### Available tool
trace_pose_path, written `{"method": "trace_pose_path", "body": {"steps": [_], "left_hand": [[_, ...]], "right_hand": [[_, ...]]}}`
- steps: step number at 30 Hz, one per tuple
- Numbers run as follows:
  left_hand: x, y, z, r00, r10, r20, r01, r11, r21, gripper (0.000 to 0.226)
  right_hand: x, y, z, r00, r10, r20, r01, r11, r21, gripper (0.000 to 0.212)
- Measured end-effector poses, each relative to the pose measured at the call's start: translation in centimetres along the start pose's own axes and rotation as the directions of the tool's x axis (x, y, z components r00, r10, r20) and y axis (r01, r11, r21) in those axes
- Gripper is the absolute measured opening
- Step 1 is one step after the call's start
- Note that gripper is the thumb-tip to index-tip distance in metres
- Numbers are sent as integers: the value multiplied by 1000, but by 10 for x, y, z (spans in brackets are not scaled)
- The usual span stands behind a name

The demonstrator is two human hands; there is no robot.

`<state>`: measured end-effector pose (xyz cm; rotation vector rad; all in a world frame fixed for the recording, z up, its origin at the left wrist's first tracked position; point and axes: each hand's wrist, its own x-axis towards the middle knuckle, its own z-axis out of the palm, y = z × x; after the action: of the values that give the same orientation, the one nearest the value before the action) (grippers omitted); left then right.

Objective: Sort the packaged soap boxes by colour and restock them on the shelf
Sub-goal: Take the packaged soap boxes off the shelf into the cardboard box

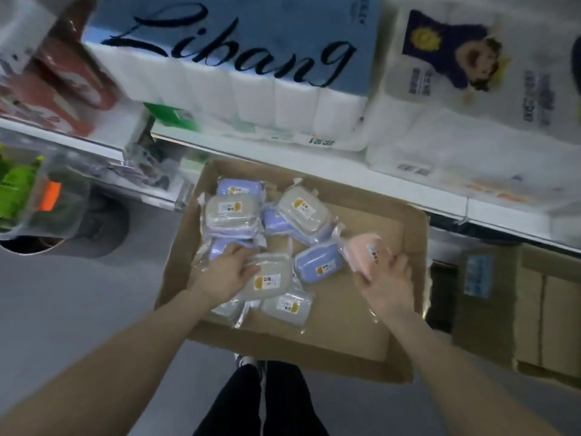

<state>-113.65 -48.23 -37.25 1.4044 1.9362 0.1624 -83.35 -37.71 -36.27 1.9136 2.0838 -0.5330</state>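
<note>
"Libang" in black script on blue toilet-paper pack [239, 42], other labels unreadable

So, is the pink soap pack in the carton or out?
Inside: the right hand grips the pink soap pack within the walls of the carton, by its right side. Lifted or resting, cannot tell.

Grey soap boxes [273, 265], lilac-blue soap boxes [319, 261] and one pink soap box [361, 247] (white-and-orange labels [267, 281]) fill a brown carton [345, 325].
</note>
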Motion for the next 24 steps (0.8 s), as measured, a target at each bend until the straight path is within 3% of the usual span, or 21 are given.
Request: {"method": "trace_pose_path", "body": {"steps": [4,7,12,16,24], "left_hand": [[22,-7,49,996,33,86,-26,996,-82,50],[47,-16,66,995,102,-1,-102,990,-98,34],[81,-24,72,974,137,-179,-134,991,30,30],[88,-23,75,958,175,-228,-155,982,106,30],[65,4,41,930,268,-251,-197,942,272,37]], "right_hand": [[5,23,57,993,95,74,-98,994,41,77],[16,28,83,989,142,43,-145,985,90,79],[42,31,110,976,217,21,-218,972,85,78],[49,30,114,976,201,89,-206,977,53,78],[26,14,61,1000,10,-18,-11,997,-73,69]]}}
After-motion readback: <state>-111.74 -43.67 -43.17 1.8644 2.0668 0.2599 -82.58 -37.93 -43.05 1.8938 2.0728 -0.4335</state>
